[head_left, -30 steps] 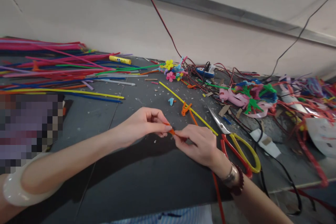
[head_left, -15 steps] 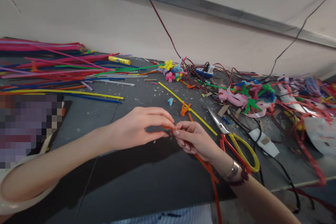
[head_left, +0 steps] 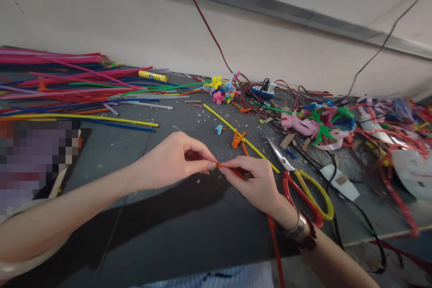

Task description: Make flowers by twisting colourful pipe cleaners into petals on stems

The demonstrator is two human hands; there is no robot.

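Note:
An orange pipe cleaner (head_left: 219, 165) is pinched between both hands above the dark table. My left hand (head_left: 184, 157) grips its tip between thumb and fingers. Just to the right, my right hand (head_left: 251, 177) pinches the same pipe cleaner, whose rest is partly hidden by the fingers. A longer orange length (head_left: 276, 245) hangs below my right wrist; whether it is the same piece I cannot tell. Beyond the hands lie a bent orange piece (head_left: 237, 139), a small light-blue piece (head_left: 219, 129) and a straight yellow pipe cleaner (head_left: 259, 154).
Scissors (head_left: 297, 175) with red and yellow handles lie beside my right hand. Many coloured pipe cleaners (head_left: 84, 94) and a yellow glue stick (head_left: 152, 76) are at the back left. Small flowers (head_left: 218, 87), a blue glue gun (head_left: 263, 92), tangled wires and pink-green pieces (head_left: 324, 126) crowd the right.
My left fingers have closed from a loose spread into a pinch on the orange tip. My right hand has turned, its fingers now stretched toward the left hand.

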